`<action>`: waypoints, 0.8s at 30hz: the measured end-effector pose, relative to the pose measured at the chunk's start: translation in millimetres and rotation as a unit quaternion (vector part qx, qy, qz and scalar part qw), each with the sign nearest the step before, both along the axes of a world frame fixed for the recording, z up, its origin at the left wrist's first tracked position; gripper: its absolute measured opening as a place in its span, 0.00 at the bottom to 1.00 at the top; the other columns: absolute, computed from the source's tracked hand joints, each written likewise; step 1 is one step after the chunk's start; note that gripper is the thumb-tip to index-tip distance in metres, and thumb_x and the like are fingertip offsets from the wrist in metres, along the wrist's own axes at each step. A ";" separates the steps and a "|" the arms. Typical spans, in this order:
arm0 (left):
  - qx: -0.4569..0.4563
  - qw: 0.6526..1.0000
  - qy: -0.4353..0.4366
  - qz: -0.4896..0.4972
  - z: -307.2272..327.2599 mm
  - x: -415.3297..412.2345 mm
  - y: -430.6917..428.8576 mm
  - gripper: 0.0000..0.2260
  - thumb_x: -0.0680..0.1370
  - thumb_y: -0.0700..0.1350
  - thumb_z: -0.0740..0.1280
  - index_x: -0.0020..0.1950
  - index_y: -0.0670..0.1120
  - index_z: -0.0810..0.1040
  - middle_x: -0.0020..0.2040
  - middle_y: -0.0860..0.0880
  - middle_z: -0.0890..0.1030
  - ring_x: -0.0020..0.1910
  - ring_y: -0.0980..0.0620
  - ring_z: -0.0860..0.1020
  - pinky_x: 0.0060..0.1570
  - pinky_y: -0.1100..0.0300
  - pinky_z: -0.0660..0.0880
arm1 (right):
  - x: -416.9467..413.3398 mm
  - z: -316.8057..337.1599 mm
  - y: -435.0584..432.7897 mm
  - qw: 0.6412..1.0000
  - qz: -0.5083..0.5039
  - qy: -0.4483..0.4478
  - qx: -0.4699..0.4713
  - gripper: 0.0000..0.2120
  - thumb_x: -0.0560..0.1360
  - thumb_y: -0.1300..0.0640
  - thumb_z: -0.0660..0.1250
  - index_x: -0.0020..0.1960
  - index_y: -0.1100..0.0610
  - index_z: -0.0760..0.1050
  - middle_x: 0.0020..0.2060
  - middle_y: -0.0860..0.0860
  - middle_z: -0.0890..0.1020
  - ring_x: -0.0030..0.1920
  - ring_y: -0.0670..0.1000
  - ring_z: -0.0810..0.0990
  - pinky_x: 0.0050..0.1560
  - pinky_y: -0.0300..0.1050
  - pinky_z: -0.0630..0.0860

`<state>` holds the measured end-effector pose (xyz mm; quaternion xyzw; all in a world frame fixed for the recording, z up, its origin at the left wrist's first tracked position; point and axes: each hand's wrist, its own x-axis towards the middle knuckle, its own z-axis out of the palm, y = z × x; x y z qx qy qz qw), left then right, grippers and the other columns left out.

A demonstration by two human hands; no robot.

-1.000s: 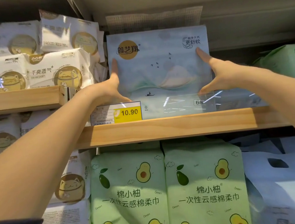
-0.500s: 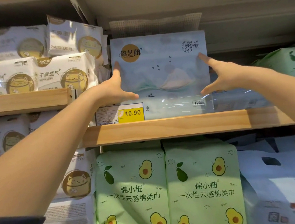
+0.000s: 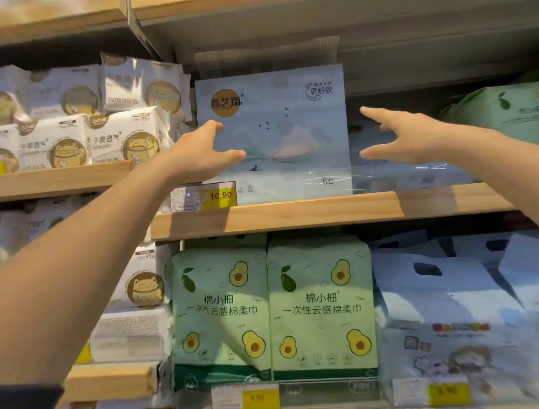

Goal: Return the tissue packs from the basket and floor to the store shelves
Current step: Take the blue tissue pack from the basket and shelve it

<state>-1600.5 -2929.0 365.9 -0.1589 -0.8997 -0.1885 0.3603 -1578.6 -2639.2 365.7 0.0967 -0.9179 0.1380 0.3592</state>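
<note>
A pale blue tissue pack (image 3: 288,131) with a gold round logo stands upright on the wooden shelf (image 3: 294,213), behind a clear front rail. My left hand (image 3: 204,151) is spread open in front of the pack's left part, thumb pointing right; whether it touches the pack I cannot tell. My right hand (image 3: 408,135) is open, fingers straight, just off the pack's right edge and apart from it.
White cat-print packs (image 3: 95,137) fill the shelf to the left. Green avocado-print packs (image 3: 273,307) stand on the shelf below, with pale blue handled packs (image 3: 447,303) to their right. A green pack (image 3: 506,111) lies at the right. A yellow 10.90 price tag (image 3: 219,195) sits on the rail.
Both hands have come off the blue pack's sides and drawn back a little; the right hand now sits clear of its right edge. The pack stays upright on the shelf.
</note>
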 end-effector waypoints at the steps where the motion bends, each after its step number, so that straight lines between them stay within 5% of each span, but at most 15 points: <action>1: 0.002 1.000 0.001 -0.003 -4.0 9.3 3.7 0.31 0.77 0.56 0.62 0.75 0.45 0.55 0.75 0.44 0.61 0.71 0.44 0.64 0.66 0.50 0.64 | 8.9 -2.2 3.6 1.000 0.008 -0.001 0.004 0.35 0.75 0.51 0.65 0.76 0.50 0.50 0.75 0.53 0.59 0.73 0.55 0.60 0.69 0.48 0.60; 7: 0.010 1.000 -0.002 -0.007 -38.8 65.6 23.4 0.28 0.78 0.52 0.62 0.75 0.45 0.57 0.75 0.44 0.61 0.72 0.46 0.62 0.68 0.51 0.61 | 55.3 -26.3 28.5 0.999 0.043 -0.018 0.003 0.32 0.73 0.48 0.66 0.74 0.50 0.58 0.73 0.53 0.63 0.72 0.56 0.64 0.70 0.53 0.62; 24: 0.120 0.970 -0.175 -0.120 -193.7 226.0 68.2 0.26 0.77 0.50 0.64 0.73 0.51 0.59 0.73 0.45 0.64 0.69 0.47 0.67 0.59 0.54 0.68 | 242.9 -205.2 66.0 0.988 0.072 -0.136 -0.015 0.34 0.73 0.52 0.68 0.74 0.53 0.57 0.72 0.54 0.64 0.71 0.54 0.64 0.67 0.45 0.60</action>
